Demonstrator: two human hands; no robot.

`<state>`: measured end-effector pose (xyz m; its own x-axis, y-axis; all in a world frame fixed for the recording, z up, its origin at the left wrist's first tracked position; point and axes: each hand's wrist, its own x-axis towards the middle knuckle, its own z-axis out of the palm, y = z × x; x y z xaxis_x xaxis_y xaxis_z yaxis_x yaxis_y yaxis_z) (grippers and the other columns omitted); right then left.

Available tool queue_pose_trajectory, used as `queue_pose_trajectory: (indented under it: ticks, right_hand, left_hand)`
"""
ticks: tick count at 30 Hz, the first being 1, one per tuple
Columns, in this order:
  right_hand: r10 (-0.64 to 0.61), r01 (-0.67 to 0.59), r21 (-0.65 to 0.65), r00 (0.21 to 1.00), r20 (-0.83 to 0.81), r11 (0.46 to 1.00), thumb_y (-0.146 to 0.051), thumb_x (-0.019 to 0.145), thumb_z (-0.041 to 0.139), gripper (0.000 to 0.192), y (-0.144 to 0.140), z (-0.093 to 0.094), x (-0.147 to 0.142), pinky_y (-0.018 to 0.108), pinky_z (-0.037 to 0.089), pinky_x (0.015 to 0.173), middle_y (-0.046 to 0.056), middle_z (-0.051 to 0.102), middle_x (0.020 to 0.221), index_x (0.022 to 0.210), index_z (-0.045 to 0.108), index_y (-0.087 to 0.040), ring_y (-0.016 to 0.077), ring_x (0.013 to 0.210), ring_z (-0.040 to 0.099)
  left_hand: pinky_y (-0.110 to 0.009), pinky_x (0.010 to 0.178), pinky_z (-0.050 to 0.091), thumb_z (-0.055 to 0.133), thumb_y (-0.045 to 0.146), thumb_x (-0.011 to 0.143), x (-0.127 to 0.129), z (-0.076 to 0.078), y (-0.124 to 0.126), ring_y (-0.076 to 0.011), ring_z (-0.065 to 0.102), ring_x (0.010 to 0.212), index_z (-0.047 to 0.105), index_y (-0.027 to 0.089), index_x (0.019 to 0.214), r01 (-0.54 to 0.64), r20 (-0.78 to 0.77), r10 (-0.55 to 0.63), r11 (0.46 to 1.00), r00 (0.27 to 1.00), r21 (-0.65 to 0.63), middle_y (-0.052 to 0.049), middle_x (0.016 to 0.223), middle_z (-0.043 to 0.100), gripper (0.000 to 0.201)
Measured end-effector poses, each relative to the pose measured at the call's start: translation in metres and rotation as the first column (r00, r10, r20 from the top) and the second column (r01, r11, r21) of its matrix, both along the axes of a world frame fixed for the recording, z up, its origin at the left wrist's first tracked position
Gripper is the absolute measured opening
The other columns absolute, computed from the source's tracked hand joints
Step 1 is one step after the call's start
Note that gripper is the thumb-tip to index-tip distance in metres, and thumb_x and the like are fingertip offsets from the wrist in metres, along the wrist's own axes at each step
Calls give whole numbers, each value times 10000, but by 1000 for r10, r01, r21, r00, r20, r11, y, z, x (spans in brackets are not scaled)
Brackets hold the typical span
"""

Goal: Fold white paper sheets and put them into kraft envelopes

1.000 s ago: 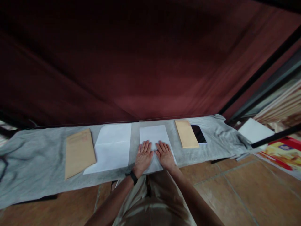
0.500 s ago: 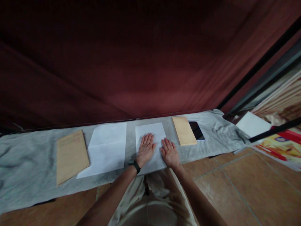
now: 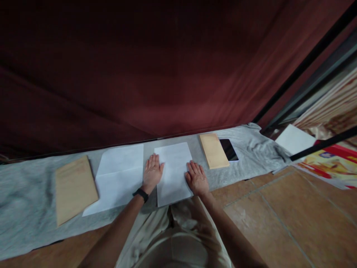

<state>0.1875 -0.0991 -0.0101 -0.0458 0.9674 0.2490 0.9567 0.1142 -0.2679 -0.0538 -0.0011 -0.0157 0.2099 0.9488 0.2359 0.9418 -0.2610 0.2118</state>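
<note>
Where hands [image 3: 152,172] flank paper [image 3: 173,171] — edges covered

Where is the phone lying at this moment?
In the head view, the phone lies on the grey cloth, far right, touching the small brown envelope.

Phone [image 3: 228,149] beside tan envelope [image 3: 214,150]; brown envelope [image 3: 74,188] far left.

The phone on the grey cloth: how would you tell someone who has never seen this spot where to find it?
Start at the long grey cloth spread under the dark red curtain and follow it toward the right end. Past the two white sheets lies a small tan envelope, and the phone lies right beside it, on its right. It is the only black, glossy thing among the flat papers.
</note>
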Motion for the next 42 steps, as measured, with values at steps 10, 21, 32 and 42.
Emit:
queue_pose_trajectory:
  ticks: [10,21,32,42]
  right_hand:
    - [-13,12,-13,1000,-24,1000,-345,1050,420,526,1,2,0,493,266,1235,124,455,1595,1539,464,-156,291,1472,415]
    - [82,-87,2,933,-350,996,-150,976,418,445,-2,1,26,465,372,1212,93,653,1413,1344,667,-185,217,1354,564]
    - [357,-388,-27,872,-334,921,-74,834,596,589,-62,7,63,539,355,1220,73,595,1485,1387,644,-271,254,1451,463]
    - [291,-361,-61,830,-476,930,-155,904,595,353,-49,22,51,466,485,1114,56,746,1259,1189,762,-279,237,1237,650]
  left_hand:
    - [-520,1269,211,508,563,984,-23,18,-130,-281,350,1522,400,234,1569,482,-86,-483,876,872,-25,-103,1632,404,680]
    - [-481,1195,401,403,321,1050,-31,27,-123,-210,573,1354,662,285,1335,501,147,-485,858,862,-113,-30,1422,652,387]
    - [-363,1008,585,487,376,1020,-46,33,-134,-205,732,1077,766,276,1140,515,493,-401,849,772,-116,-33,1159,783,320]
    - [-462,1117,504,571,159,844,-68,24,-101,-228,660,1237,764,258,1151,448,554,-286,876,782,-181,-71,1301,723,376]
